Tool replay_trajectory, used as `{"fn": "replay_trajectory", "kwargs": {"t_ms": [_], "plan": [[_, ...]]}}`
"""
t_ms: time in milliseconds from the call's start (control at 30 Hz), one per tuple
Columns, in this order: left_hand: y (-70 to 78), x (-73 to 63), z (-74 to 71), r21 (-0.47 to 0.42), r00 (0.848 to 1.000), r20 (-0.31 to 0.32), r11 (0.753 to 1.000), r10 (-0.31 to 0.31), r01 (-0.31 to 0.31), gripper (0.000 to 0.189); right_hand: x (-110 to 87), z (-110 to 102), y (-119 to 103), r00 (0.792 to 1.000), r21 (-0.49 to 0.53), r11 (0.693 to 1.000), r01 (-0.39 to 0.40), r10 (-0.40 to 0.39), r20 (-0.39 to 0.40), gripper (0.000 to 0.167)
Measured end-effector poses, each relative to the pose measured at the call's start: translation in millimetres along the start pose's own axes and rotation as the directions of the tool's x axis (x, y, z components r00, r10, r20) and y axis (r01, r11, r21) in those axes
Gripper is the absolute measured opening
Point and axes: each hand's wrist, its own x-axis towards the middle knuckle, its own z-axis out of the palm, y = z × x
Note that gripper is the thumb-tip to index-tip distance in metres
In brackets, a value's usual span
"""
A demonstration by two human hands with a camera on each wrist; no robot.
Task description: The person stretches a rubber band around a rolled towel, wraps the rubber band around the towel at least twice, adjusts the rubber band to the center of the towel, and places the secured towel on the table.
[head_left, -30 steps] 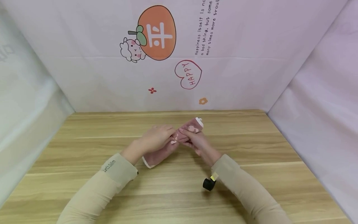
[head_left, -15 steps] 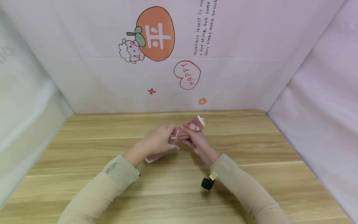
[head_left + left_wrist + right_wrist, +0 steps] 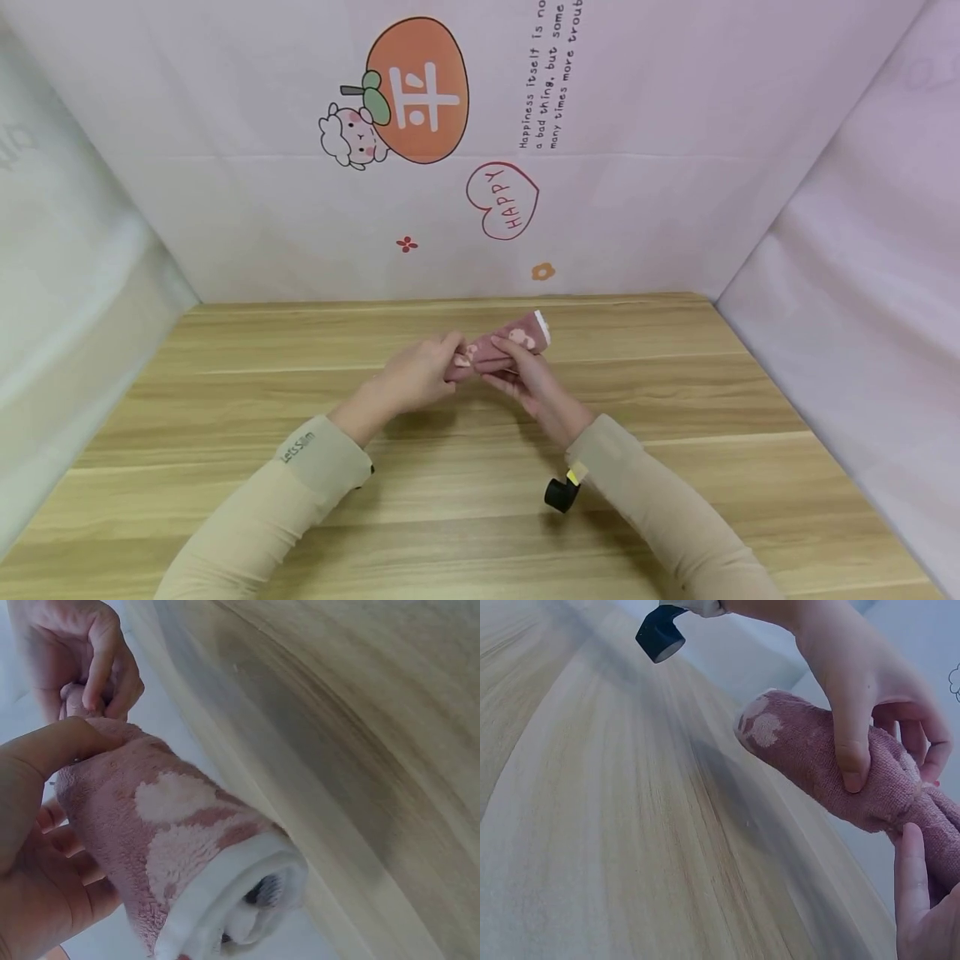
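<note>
A dusty-pink towel with pale motifs and white hems stretches slantwise between my two hands above the table. It is rolled lengthwise and squeezed narrow in the middle, where it looks twisted. My left hand grips the left part, its thumb lying along the pile in the right wrist view. My right hand holds the other part with the thumb on top and fingers beneath. In the left wrist view the towel's white end shows rolled layers inside. From the head view, the left end is hidden behind my left hand.
Below lies a wood-grain table. A white printed cloth rises at its back edge, with more white cloth on both sides. A black wrist camera hangs under my right sleeve.
My left hand's thumb, stretched out half a second ago, has come back onto the towel. The towel's left end has gone out of sight behind that hand. My right hand stays nearly in place.
</note>
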Motion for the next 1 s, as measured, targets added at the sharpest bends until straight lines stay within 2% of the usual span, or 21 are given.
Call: {"fn": "replay_trajectory", "kwargs": {"t_ms": [300, 467, 667, 833, 1000], "plan": [[-4.5, 0.4, 1.3, 0.001, 0.998, -0.051, 0.999, 0.042, -0.042, 0.041, -1.3, 0, -3, 1.000, 0.019, 1.000, 0.012, -0.013, 0.021, 0.021], [-7.3, -0.1, -0.9, -0.118, 0.999, -0.046, 0.993, 0.004, -0.010, 0.040, -2.5, -1, -4, 1.000, 0.008, 1.000, -0.004, 0.003, 0.028, 0.018], [-12.7, -2.1, -4.0, -0.238, 1.000, -0.017, 0.971, -0.014, 0.010, 0.040, -3.0, -2, -4, 0.996, -0.090, 0.995, -0.044, 0.050, 0.070, 0.023], [-13.9, -3.4, -4.8, -0.284, 1.000, 0.003, 0.959, 0.026, -0.024, 0.044, -1.9, -2, -3, 0.999, -0.085, 0.996, 0.000, 0.004, 0.051, 0.021], [-13.3, -3.7, -3.3, -0.255, 0.994, 0.008, 0.962, 0.109, -0.103, 0.040, -1.6, 0, -4, 1.000, -0.060, 0.998, 0.026, -0.026, 0.001, 0.017]]}}
